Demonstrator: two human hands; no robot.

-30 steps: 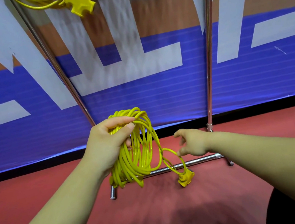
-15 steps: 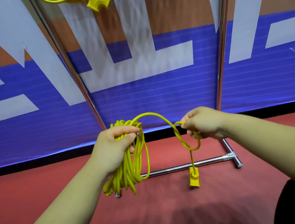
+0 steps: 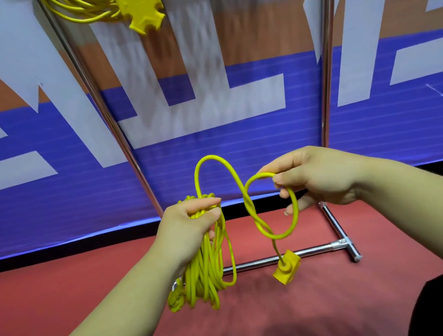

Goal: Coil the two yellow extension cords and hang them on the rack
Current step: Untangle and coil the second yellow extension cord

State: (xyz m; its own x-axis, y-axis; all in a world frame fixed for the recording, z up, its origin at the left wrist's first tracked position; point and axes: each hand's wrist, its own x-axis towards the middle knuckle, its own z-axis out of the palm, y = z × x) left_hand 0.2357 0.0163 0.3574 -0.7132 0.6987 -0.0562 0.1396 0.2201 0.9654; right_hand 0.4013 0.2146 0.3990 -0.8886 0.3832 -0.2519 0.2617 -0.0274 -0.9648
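A bundle of yellow extension cord [image 3: 205, 272] is held up in front of the rack [image 3: 327, 67] by the left hand [image 3: 188, 226]. That grip is closed tight round the top of the gathered loops, thumb laid across the front, and the strands are left hanging below the fist.

From the top of the bundle a single strand is carried up in an arch and down across to the right hand [image 3: 318, 179]. There it is pinched between thumb and forefinger. Below that pinch a small loop [image 3: 295, 208] is formed, crossed over itself, with the lower fingers tucked inside it.

The tail is left dangling from the loop, and the plug end [image 3: 286, 270] is seen in front of the rack's base bar [image 3: 256, 263]. Whether it touches the red floor [image 3: 63, 304] cannot be told.

At the top edge the second yellow cord [image 3: 78, 5] is seen hanging, its multi-outlet head [image 3: 140, 5] just right of the left upright [image 3: 97, 100]; its hanging point is cut off. A blue, white and orange banner [image 3: 212, 154] is stretched behind.
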